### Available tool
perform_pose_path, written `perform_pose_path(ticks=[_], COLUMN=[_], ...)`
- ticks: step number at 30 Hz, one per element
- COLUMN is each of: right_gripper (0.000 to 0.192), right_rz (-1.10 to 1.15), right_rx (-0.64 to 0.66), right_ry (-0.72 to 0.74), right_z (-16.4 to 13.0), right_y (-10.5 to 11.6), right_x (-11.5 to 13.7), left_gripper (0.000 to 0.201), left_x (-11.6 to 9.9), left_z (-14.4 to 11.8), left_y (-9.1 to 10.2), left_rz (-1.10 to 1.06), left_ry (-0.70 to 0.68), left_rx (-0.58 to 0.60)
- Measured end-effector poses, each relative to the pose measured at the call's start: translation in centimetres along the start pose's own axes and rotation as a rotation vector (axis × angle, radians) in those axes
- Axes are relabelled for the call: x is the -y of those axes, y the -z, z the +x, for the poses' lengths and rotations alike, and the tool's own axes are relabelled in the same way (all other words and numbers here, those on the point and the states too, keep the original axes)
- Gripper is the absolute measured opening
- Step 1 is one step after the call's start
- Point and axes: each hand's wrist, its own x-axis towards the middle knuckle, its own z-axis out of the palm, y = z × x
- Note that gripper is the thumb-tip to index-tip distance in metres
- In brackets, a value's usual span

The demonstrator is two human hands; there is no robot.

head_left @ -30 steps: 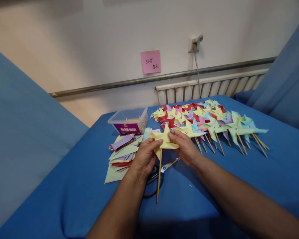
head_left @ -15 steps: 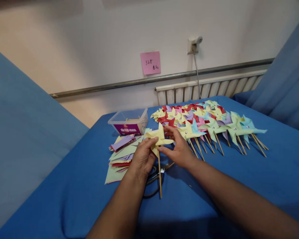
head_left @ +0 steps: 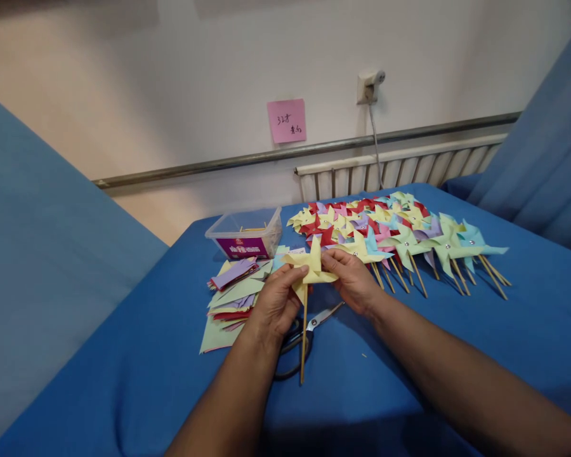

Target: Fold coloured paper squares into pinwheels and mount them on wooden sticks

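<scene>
A pale yellow paper pinwheel (head_left: 315,259) on a thin wooden stick is held up between my hands. My left hand (head_left: 280,297) is closed on it, the thumb pressed over its middle and the fingers behind. My right hand (head_left: 354,277) pinches the pinwheel's right side between thumb and fingers. The stick hangs down below the paper, in front of a pair of scissors (head_left: 315,321) with black handles that lies on the blue cloth. The pinwheel's centre is hidden under my left thumb.
Many finished coloured pinwheels (head_left: 406,242) lie in rows at the back right. Stacked paper pieces (head_left: 233,298) lie left of my hands. Behind them stands a clear plastic box (head_left: 243,236) with sticks inside. A blue cloth (head_left: 162,368) covers the table; a radiator (head_left: 409,162) lines the wall.
My right hand has closed from a looser hold into a pinch on the pinwheel's right side. The pinwheel has shifted slightly right, and more of the scissors' blades shows.
</scene>
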Motion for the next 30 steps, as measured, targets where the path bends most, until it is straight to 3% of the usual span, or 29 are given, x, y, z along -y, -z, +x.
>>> perform_pose_path(ticks=[9,16,24,27,30], right_gripper=[0.037,0.038,0.04,0.049,0.057], right_rz=[0.069,0.083,-0.027,0.005,0.055], right_rx=[0.009,0.016,-0.018,-0.043,0.028], right_ry=[-0.069,-0.063,0.045,-0.026,-0.149], right_z=[-0.2,-0.3,0.5,0.6,0.2], right_y=[-0.3,-0.3,-0.3,-0.5,-0.8], right_x=[0.1,0.3,-0.4,-0.3,-0.1], left_gripper=[0.026,0.023,0.026,0.023,0.024], left_x=[0.0,-0.1,-0.5,-1.0,-1.6], left_z=[-0.4,-0.1,0.2,0.3,0.5], left_y=[-0.6,-0.3,-0.4,-0.3,-0.2], left_rz=[-0.001,0.02,0.069,0.052,0.004], left_ry=[0.033,-0.01,-0.048,-0.074,-0.122], left_rx=[0.053,0.027,-0.017,-0.034,-0.042])
